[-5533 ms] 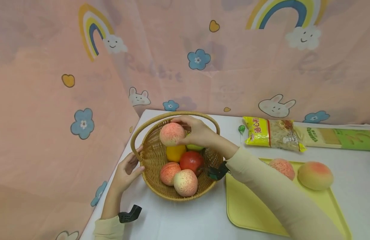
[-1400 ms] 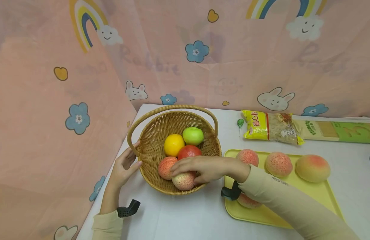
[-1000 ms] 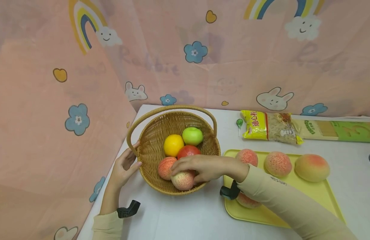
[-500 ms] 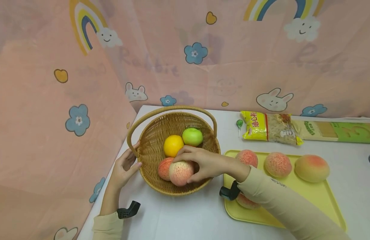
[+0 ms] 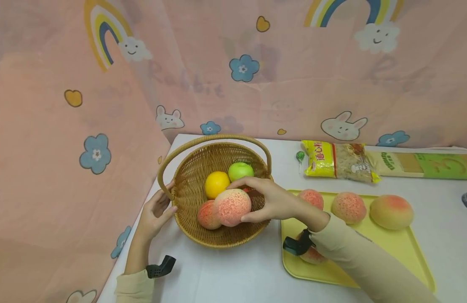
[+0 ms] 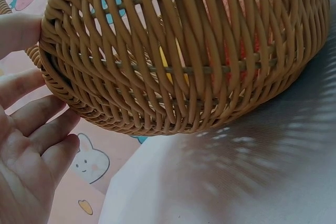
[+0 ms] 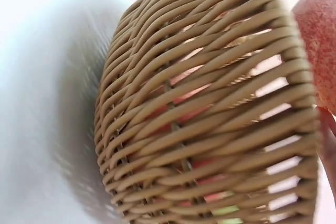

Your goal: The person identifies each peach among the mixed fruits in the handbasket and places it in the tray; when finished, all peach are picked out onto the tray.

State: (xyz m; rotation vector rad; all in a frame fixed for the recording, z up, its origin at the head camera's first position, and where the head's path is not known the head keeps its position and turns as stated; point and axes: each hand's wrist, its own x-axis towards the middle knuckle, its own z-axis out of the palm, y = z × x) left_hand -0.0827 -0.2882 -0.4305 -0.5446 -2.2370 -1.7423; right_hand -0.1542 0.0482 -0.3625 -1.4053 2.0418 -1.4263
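Note:
A wicker basket point(image 5: 189, 181) with an arched handle stands on the table. My left hand point(image 5: 153, 216) grips its left rim, thumb on one side and fingers on the other; the left wrist view shows the thumb and fingertips against the weave. My right hand point(image 5: 276, 200) holds a speckled pink peach point(image 5: 232, 207) between thumb and fingers, raised over the basket's near right part. Inside the basket lie an orange-pink peach point(image 5: 206, 215), a yellow-orange fruit point(image 5: 216, 184) and a green apple point(image 5: 241, 171). A red fruit is mostly hidden behind the right hand.
Right of the basket, a yellow tray point(image 5: 373, 252) bears several peach-like fruits point(image 5: 348, 207), one partly behind the right wrist. Behind it lie a lollipop point(image 5: 300, 156), a yellow food bag point(image 5: 335, 160) and a long green-and-beige pack point(image 5: 426, 165). A patterned curtain hangs behind.
An earlier held peach has left the basket, and my right hand returned to grasp the pale pink one there. That peach has since risen slightly. My left hand stays on the rim.

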